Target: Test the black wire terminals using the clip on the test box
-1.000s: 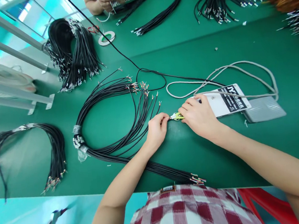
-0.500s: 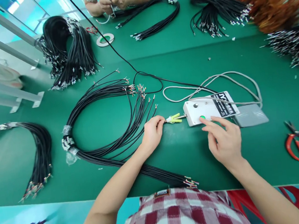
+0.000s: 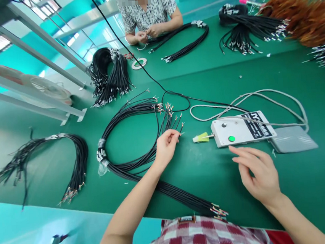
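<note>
My left hand (image 3: 165, 146) pinches the stripped end of one thin black wire at the edge of a looped black wire bundle (image 3: 129, 140) lying on the green table (image 3: 201, 172). My right hand (image 3: 259, 174) hovers just above the table with its fingers apart, holding nothing, a little in front of a white control box (image 3: 239, 129) with a green button (image 3: 232, 138). A yellow-green tip (image 3: 200, 137) sticks out of the box's left side, a short gap right of my left fingers.
A grey foot pedal (image 3: 292, 139) and looped grey cable (image 3: 249, 102) lie by the box. More black wire bundles sit at the left (image 3: 54, 159), back left (image 3: 109, 75) and back (image 3: 245, 25). A person (image 3: 149, 16) works across the table near a tape roll (image 3: 139, 63).
My right hand left the yellow-green tip, passed over the box's green button and drew back toward me. My left hand pulled the wire end away from the tip, toward the bundle.
</note>
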Tool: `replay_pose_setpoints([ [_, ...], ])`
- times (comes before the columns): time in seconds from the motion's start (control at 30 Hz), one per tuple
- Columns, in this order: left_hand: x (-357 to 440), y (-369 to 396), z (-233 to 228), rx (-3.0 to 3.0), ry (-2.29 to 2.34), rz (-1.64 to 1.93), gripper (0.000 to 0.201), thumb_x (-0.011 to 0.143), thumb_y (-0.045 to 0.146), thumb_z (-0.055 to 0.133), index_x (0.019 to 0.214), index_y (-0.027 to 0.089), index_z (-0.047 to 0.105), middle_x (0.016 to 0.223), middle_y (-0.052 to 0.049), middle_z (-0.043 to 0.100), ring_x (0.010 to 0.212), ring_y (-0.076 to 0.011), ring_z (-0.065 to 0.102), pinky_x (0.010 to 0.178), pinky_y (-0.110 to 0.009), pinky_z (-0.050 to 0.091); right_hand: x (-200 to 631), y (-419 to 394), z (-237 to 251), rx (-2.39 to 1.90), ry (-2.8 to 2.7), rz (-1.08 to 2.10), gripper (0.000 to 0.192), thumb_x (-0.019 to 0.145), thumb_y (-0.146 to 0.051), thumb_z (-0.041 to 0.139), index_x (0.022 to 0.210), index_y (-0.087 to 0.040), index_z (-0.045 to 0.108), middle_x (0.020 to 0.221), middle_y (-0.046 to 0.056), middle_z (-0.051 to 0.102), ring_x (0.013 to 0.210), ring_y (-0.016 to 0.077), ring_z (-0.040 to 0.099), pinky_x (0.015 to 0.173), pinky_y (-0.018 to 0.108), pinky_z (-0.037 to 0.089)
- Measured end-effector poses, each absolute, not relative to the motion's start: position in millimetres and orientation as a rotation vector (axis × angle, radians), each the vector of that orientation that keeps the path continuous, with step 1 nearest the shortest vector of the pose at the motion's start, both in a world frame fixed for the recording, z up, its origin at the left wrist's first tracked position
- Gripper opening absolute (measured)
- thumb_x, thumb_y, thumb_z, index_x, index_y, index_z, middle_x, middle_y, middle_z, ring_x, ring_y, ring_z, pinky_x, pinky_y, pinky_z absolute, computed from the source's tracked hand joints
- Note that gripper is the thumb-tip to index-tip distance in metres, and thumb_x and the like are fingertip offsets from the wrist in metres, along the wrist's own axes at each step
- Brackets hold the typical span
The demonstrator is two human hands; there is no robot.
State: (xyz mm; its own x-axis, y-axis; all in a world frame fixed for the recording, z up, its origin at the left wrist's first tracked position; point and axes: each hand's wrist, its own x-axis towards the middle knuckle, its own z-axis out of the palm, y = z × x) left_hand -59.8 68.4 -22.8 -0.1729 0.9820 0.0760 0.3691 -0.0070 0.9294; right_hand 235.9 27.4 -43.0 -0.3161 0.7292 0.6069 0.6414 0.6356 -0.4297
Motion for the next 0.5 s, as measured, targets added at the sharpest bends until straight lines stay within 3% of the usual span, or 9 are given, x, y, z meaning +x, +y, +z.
replay_pose_setpoints([
  [0.07,-72,86,-6,1.420,1.632,1.391,0.019,0.091,0.035,0.058,0.089,0.017,0.065,0.072,-0.002,0.062,0.065,-0.0117,0.058,0.060,-0.022,0.046,234,21,-48,-1.002,-2.064,0.229,0.029,0.083,-0.006,0.059,0.102,-0.026,0.065,0.116,0.006,0.074,0.103,0.0254,0.068,0.088,0.044,0.054],
  [0.2,-99,132,1,1.450,1.823,1.938,0.024,0.096,0.037,0.052,0.111,0.018,0.054,0.103,-0.008,0.062,0.089,-0.0141,0.061,0.077,-0.026,0.050,229,16,-60,-0.948,-2.082,0.366,0.027,0.085,-0.008,0.058,0.102,-0.027,0.066,0.112,0.005,0.076,0.097,0.0235,0.071,0.084,0.042,0.058],
  [0.37,-122,136,-34,1.690,2.091,1.352,0.035,0.085,0.034,0.066,0.111,0.015,0.053,0.112,-0.014,0.059,0.112,-0.0255,0.058,0.100,-0.044,0.047,228,16,-63,-0.939,-2.084,0.465,0.029,0.087,-0.008,0.057,0.104,-0.029,0.064,0.108,0.004,0.076,0.093,0.0237,0.073,0.078,0.042,0.060],
  [0.5,-130,72,-41,1.916,2.063,0.815,0.072,0.078,0.045,0.074,0.136,0.018,0.040,0.137,-0.018,0.048,0.131,-0.0333,0.047,0.106,-0.050,0.043,227,18,-63,-0.927,-2.082,0.463,0.027,0.088,-0.009,0.057,0.104,-0.029,0.065,0.105,0.005,0.077,0.090,0.0240,0.074,0.074,0.040,0.060],
])
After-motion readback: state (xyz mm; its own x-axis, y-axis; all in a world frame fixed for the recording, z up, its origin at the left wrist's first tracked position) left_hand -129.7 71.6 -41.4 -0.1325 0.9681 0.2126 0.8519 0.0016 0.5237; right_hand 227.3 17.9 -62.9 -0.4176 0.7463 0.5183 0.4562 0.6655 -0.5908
